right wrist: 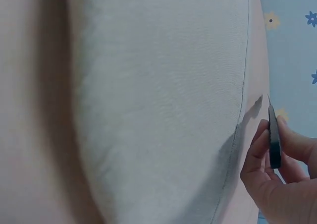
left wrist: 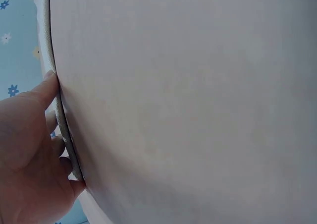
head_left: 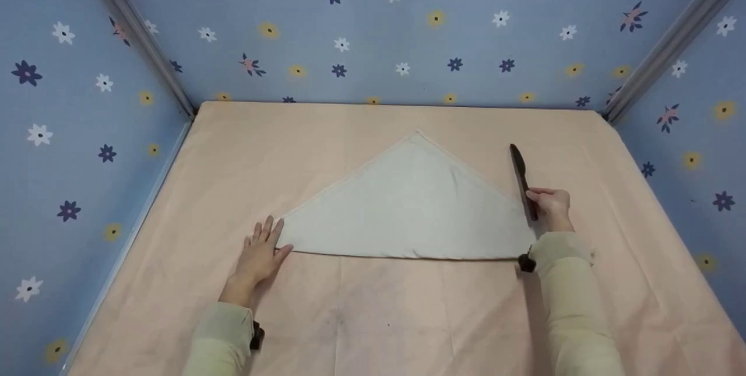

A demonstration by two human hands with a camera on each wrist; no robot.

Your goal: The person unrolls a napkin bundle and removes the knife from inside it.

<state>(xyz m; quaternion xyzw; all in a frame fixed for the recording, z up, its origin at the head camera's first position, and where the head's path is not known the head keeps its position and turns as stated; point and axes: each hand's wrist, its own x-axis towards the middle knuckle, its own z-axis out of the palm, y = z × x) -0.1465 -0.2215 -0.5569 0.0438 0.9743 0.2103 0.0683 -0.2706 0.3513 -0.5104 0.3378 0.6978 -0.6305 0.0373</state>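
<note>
A pale cloth (head_left: pixel 408 207), folded into a triangle, is laid at the centre of the head view on a peach-covered table (head_left: pixel 361 317), with its long folded edge running across the frame toward the viewer and its apex pointing at the flowered back wall (head_left: pixel 373 32). The left hand (head_left: pixel 259 253) is laid flat at the lower left corner of the triangle, fingers straight and spread, with the thumb resting at the corner itself; in the left wrist view the thumb (left wrist: pixel 47 87) is seen pressed against the hemmed edge of the cloth (left wrist: pixel 188 105). The right hand (head_left: pixel 551 207) is placed just beside the right corner, and a thin dark tool (head_left: pixel 523 181) is gripped by its curled fingers, the blade-like end being directed up the frame along the right slope; in the right wrist view the dark tool (right wrist: pixel 273 135) is seen pinched between thumb and fingers (right wrist: pixel 257 149), just off the stitched edge of the cloth (right wrist: pixel 163 110). Whether the tool touches the table cannot be told. For the step in hand, judged to be the flattening or creasing of the fold, the left corner is best kept pinned so that the layers are not dragged, and the tool is best held low and nearly flat. Pressure would be well applied evenly along the edge, since the upper layer could otherwise be pushed out of line and wrinkled.
</note>
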